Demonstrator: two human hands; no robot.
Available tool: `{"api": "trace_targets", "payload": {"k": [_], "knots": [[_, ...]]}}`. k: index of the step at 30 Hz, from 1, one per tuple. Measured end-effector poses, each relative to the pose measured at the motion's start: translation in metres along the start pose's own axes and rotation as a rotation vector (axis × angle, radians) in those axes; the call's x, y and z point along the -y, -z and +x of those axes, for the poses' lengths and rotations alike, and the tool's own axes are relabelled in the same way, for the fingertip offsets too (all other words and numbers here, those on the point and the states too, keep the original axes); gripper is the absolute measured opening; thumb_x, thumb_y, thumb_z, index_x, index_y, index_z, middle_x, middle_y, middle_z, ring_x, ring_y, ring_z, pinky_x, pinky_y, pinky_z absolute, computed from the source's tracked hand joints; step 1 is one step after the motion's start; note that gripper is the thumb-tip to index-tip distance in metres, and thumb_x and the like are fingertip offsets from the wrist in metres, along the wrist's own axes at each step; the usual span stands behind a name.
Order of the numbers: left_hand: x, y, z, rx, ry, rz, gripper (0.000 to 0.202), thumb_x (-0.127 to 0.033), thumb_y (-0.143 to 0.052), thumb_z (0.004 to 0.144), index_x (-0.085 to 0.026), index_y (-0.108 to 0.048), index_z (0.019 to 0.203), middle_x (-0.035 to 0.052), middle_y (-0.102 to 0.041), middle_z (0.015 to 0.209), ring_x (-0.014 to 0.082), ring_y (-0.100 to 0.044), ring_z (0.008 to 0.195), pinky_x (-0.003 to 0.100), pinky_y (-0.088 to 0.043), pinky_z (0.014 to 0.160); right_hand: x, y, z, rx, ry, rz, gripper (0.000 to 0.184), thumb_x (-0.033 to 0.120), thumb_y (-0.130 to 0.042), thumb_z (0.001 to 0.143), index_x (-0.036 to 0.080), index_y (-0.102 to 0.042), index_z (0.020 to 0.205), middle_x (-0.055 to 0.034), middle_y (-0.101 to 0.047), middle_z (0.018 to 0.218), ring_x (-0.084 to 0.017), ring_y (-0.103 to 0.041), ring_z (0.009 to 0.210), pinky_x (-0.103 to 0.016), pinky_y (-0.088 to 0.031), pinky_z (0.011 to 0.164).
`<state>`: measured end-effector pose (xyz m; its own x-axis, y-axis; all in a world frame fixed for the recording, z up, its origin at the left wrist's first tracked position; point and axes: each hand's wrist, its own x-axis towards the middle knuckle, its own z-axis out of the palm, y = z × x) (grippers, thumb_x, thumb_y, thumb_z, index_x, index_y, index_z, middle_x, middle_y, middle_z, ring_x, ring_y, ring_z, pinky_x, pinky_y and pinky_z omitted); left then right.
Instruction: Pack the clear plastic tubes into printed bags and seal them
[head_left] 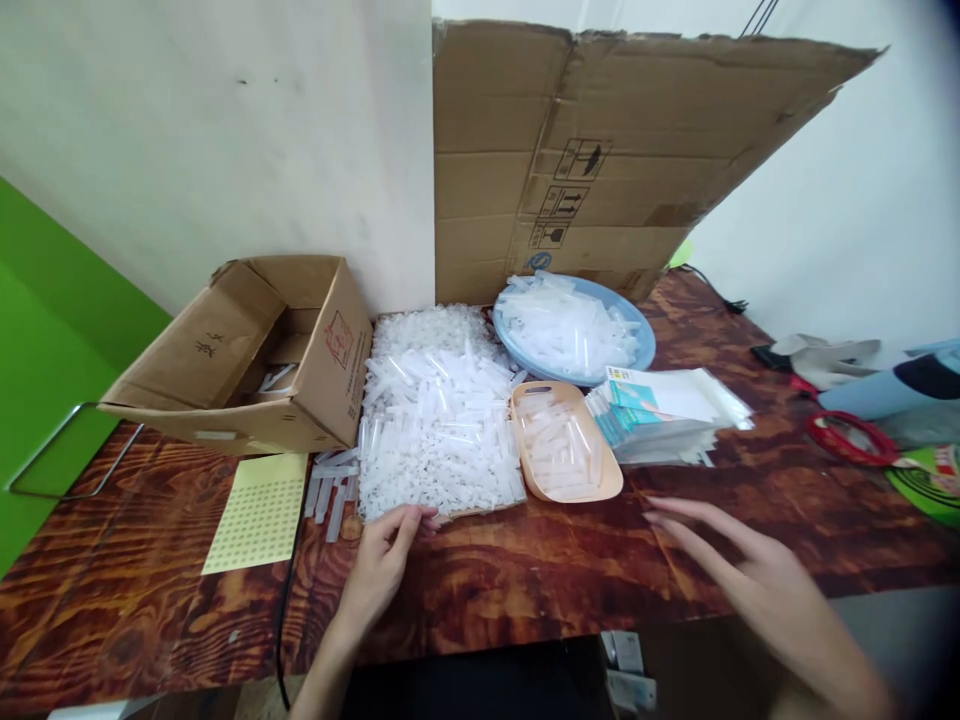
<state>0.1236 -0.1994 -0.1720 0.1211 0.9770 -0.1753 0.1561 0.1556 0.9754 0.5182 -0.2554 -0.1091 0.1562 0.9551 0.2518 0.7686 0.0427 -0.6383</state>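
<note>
My left hand [386,560] reaches to the near edge of a big heap of small clear plastic tubes [439,410] on the wooden table [525,580]; its fingers curl at the heap's rim, and I cannot make out anything held. My right hand [739,565] hovers flat over the table with fingers stretched out, empty, just in front of a stack of clear bags with printed cards [667,410]. A peach tray [566,445] with a few tubes lies between heap and bags. A blue bowl [574,330] behind holds more tubes.
An open cardboard box [255,350] stands at the left, a yellow sticker sheet [259,510] in front of it, loose tubes [330,485] beside. A flattened carton [600,150] leans on the wall. Red ring [851,440] and other items lie at the right.
</note>
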Motion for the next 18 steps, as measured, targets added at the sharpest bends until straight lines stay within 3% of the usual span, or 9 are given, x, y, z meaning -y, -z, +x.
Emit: {"api": "trace_targets", "payload": {"k": [3, 5, 9, 13, 15, 18], "knots": [[-0.005, 0.008, 0.000, -0.030, -0.046, 0.073, 0.039, -0.045, -0.052, 0.099, -0.018, -0.079, 0.107, 0.0077, -0.077, 0.089, 0.0246, -0.071, 0.085, 0.031, -0.052, 0.082, 0.004, -0.058, 0.056, 0.178, 0.064, -0.006, 0.025, 0.033, -0.054, 0.094, 0.023, -0.076, 0.102, -0.0085, -0.077, 0.099, -0.025, -0.072, 0.079, -0.036, -0.058, 0.072], [-0.005, 0.011, 0.000, -0.040, -0.080, 0.120, 0.037, -0.043, -0.051, 0.100, -0.019, -0.079, 0.108, 0.0074, -0.077, 0.089, 0.0241, -0.070, 0.085, 0.030, -0.052, 0.080, 0.004, -0.092, 0.082, 0.280, 0.148, -0.095, 0.027, 0.015, -0.053, 0.087, 0.020, -0.075, 0.103, -0.0089, -0.075, 0.099, -0.023, -0.070, 0.082, -0.035, -0.056, 0.078], [-0.006, 0.012, -0.001, -0.079, -0.177, 0.232, 0.027, -0.036, -0.056, 0.098, -0.023, -0.080, 0.100, 0.0072, -0.077, 0.091, 0.0249, -0.070, 0.088, 0.029, -0.049, 0.080, -0.002, -0.132, 0.105, 0.372, 0.227, -0.237, 0.031, 0.003, -0.055, 0.076, 0.018, -0.075, 0.094, -0.0105, -0.072, 0.098, -0.025, -0.067, 0.099, -0.036, -0.051, 0.090], [-0.008, 0.009, 0.002, -0.084, -0.229, 0.289, 0.023, -0.031, -0.057, 0.097, -0.024, -0.079, 0.097, 0.0070, -0.077, 0.097, 0.0247, -0.070, 0.093, 0.029, -0.050, 0.084, -0.006, -0.135, 0.109, 0.319, 0.260, -0.200, 0.019, 0.011, -0.056, 0.082, 0.018, -0.071, 0.092, -0.0099, -0.071, 0.092, -0.026, -0.067, 0.088, -0.037, -0.052, 0.083], [-0.009, 0.006, 0.008, -0.066, -0.265, 0.316, 0.022, -0.029, -0.057, 0.097, -0.025, -0.078, 0.099, 0.0070, -0.077, 0.097, 0.0243, -0.070, 0.092, 0.030, -0.051, 0.085, -0.003, -0.126, 0.105, 0.185, 0.235, -0.129, 0.013, 0.022, -0.057, 0.089, 0.018, -0.067, 0.096, -0.0093, -0.070, 0.090, -0.025, -0.066, 0.079, -0.038, -0.052, 0.077], [-0.009, 0.001, 0.019, -0.006, -0.324, 0.351, 0.022, -0.028, -0.056, 0.098, -0.024, -0.078, 0.102, 0.0075, -0.077, 0.096, 0.0238, -0.070, 0.090, 0.031, -0.052, 0.084, 0.007, -0.102, 0.091, -0.079, 0.089, 0.036, 0.022, 0.037, -0.059, 0.093, 0.019, -0.063, 0.106, -0.0094, -0.069, 0.095, -0.026, -0.067, 0.083, -0.039, -0.052, 0.078]]}}
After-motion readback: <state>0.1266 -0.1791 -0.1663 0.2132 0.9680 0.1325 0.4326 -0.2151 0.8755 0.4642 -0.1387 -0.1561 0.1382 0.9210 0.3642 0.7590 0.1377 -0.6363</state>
